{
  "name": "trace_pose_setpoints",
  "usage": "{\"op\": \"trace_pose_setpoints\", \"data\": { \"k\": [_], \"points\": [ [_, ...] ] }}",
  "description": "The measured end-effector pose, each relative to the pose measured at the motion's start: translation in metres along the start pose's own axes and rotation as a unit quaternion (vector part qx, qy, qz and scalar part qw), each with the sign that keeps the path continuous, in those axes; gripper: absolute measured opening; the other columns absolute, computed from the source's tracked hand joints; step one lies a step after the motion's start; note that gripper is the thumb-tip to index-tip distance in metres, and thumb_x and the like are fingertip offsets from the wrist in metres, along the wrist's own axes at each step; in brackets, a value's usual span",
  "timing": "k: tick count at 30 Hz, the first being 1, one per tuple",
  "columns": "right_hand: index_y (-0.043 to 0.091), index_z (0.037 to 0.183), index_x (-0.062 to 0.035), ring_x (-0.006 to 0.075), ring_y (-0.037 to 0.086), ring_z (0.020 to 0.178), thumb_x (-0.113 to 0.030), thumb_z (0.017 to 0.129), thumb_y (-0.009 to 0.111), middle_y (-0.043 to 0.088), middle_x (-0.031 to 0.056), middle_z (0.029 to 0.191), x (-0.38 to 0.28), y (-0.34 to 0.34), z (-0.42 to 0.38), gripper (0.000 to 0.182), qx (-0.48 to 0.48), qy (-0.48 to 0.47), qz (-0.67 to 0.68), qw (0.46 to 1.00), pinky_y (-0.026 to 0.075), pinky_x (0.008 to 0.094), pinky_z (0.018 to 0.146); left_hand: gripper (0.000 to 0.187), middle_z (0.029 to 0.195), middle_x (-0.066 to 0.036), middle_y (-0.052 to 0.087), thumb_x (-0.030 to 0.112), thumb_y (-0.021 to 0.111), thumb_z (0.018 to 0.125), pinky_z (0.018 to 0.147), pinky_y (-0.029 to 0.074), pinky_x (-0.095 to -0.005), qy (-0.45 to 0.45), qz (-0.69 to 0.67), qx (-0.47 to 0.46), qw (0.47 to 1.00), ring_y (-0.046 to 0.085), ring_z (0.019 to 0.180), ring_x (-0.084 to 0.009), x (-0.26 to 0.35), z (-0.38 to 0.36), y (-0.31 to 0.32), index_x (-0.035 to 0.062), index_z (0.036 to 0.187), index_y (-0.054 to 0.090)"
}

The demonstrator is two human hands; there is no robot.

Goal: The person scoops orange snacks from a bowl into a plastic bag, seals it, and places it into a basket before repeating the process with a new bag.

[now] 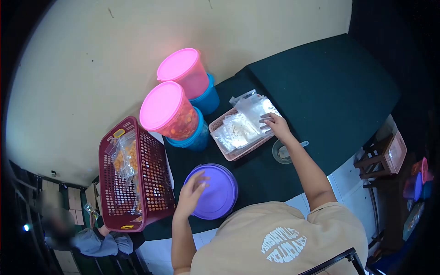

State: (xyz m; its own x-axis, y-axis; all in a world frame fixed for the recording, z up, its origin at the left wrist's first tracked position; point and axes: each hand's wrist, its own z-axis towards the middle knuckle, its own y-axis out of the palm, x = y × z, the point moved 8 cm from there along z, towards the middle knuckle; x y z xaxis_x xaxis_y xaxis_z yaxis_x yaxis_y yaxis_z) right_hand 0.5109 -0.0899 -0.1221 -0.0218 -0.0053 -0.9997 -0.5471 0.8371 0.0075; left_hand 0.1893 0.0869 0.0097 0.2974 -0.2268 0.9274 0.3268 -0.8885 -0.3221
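My right hand [276, 125] reaches over a pink basket [237, 158] of clear plastic bags [243, 126]. Its fingers are apart and rest at the right end of the bags; no firm hold on one shows. My left hand [192, 191] hovers over or lightly touches the purple lid [213, 192] of a round tub, its fingers apart and nothing in them. Beside my right forearm stands a small clear bowl [280, 155] with a light-handled utensil [298, 145] across it.
A maroon basket [156, 183] with bagged orange snacks [124, 158] stands left. Behind it, pink-lidded tubs [162, 105] are stacked on blue tubs [206, 101] near the wall. Another person's sleeve [98, 243] is at lower left. A dark green cloth [321, 82] covers the table.
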Motion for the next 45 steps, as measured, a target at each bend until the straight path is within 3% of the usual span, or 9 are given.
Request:
{"op": "trace_pose_setpoints", "data": {
  "k": [4,8,17,21,25,26,30,37,45],
  "points": [
    [0.058,0.113,0.0016,0.0172,0.065,0.092,-0.003,0.092,0.052,0.067,0.0110,0.102,-0.040,-0.032,-0.039,0.023,0.123,-0.035,0.126,0.984,0.053,0.0281,0.075,0.054,0.122,-0.018,0.057,0.019,0.065,0.085,0.094,0.045,-0.0343,0.010,0.254,-0.069,0.965,0.061,0.103,-0.0245,-0.006,0.100,0.028,0.0013,0.133,0.045],
    [0.056,0.116,0.0022,0.0191,0.065,0.096,-0.004,0.094,0.050,0.064,0.0112,0.108,-0.050,-0.073,-0.071,0.024,0.204,-0.114,0.135,0.963,0.054,0.0291,0.075,0.066,0.131,-0.017,0.051,0.024,0.074,0.072,0.097,0.045,-0.0423,0.167,0.423,-0.125,0.882,0.051,0.117,-0.0356,-0.007,0.191,0.083,0.0089,0.131,0.049],
    [0.052,0.120,0.0006,0.0195,0.065,0.095,-0.009,0.096,0.050,0.061,0.0107,0.115,-0.056,-0.152,-0.199,0.026,0.349,-0.098,0.189,0.913,0.057,0.0322,0.075,0.093,0.156,-0.002,0.016,0.026,0.084,0.057,0.098,0.033,-0.0705,0.100,0.699,-0.236,0.667,0.019,0.140,-0.0401,-0.086,0.249,0.154,0.0348,0.138,0.039],
    [0.053,0.119,-0.0006,0.0163,0.063,0.096,-0.010,0.096,0.049,0.063,0.0093,0.111,-0.043,-0.173,-0.231,0.025,0.382,-0.085,0.178,0.903,0.057,0.0304,0.074,0.093,0.151,-0.008,0.027,0.024,0.085,0.059,0.101,0.042,-0.0544,0.127,0.664,-0.264,0.688,0.028,0.134,-0.0463,-0.099,0.252,0.158,0.0280,0.139,0.040],
    [0.054,0.118,0.0001,0.0131,0.061,0.096,-0.009,0.096,0.050,0.063,0.0085,0.109,-0.045,-0.175,-0.237,0.024,0.408,-0.082,0.167,0.894,0.056,0.0284,0.074,0.049,0.140,-0.014,0.044,0.030,0.071,0.076,0.102,0.042,-0.0463,0.173,0.602,-0.337,0.703,0.045,0.123,-0.0422,-0.090,0.252,0.160,0.0184,0.123,0.059],
    [0.054,0.118,0.0001,0.0131,0.061,0.096,-0.009,0.096,0.050,0.063,0.0085,0.109,-0.045,-0.174,-0.232,0.024,0.404,-0.083,0.167,0.895,0.056,0.0284,0.074,0.027,0.120,-0.018,0.059,0.029,0.059,0.085,0.095,0.046,-0.0446,0.155,0.540,-0.309,0.767,0.058,0.108,-0.0375,-0.080,0.250,0.153,0.0148,0.108,0.066],
    [0.054,0.118,0.0005,0.0121,0.061,0.093,-0.010,0.095,0.051,0.063,0.0073,0.107,-0.053,-0.160,-0.200,0.025,0.377,-0.110,0.181,0.902,0.056,0.0277,0.072,0.020,0.082,-0.014,0.067,0.028,0.059,0.086,0.074,0.047,-0.0461,0.201,0.520,-0.155,0.816,0.063,0.085,-0.0347,-0.035,0.246,0.124,0.0097,0.086,0.067],
    [0.057,0.112,-0.0008,0.0127,0.064,0.085,-0.011,0.095,0.052,0.064,0.0060,0.103,-0.076,-0.111,-0.147,0.020,0.309,-0.109,0.188,0.926,0.056,0.0278,0.069,0.019,0.079,-0.009,0.062,0.025,0.063,0.083,0.070,0.043,-0.0429,0.391,0.462,-0.017,0.796,0.059,0.079,-0.0289,0.042,0.216,0.088,0.0075,0.076,0.062],
    [0.055,0.116,0.0026,0.0153,0.064,0.090,-0.007,0.095,0.051,0.064,0.0102,0.107,-0.092,-0.088,-0.119,0.023,0.269,-0.144,0.162,0.938,0.052,0.0269,0.078,0.014,0.072,-0.014,0.063,0.017,0.062,0.085,0.064,0.045,-0.0423,0.359,0.337,0.191,0.849,0.062,0.067,-0.0309,0.090,0.180,0.014,0.0042,0.082,0.066]
  ]
}}
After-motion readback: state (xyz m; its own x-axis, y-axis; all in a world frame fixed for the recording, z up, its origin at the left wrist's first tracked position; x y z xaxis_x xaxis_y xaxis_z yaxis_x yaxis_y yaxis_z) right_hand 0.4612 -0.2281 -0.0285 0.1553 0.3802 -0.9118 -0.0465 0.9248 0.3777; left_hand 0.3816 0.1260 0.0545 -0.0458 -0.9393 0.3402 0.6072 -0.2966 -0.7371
